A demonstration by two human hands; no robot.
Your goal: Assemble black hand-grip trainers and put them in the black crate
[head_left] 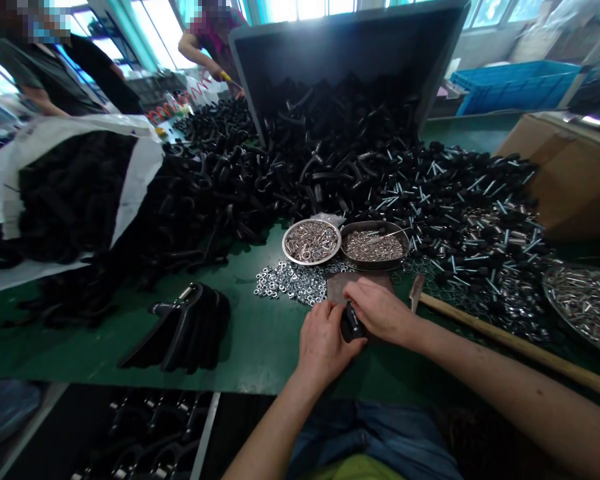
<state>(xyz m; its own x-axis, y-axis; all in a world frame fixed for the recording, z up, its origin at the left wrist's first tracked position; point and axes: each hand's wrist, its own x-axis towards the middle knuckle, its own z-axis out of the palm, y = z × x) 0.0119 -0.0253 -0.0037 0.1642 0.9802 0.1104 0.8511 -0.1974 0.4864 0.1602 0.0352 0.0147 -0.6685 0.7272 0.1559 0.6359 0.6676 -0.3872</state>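
Between my two hands is a small black plastic part with faint light lettering, low over the green table. My left hand is closed round its near left side, thumb along the front. The fingers of my right hand curl over its far right side, so much of it is hidden. A flat brown plate lies partly beneath my right hand. Just beyond lie loose shiny nuts, a round dish of small metal pins and an oval tin of tiny metal pieces.
A hammer lies to the right, near a bowl of metal pins. Black curved parts stand stacked at left. Heaped black parts spill from a grey bin. A cardboard box stands right; other people work behind.
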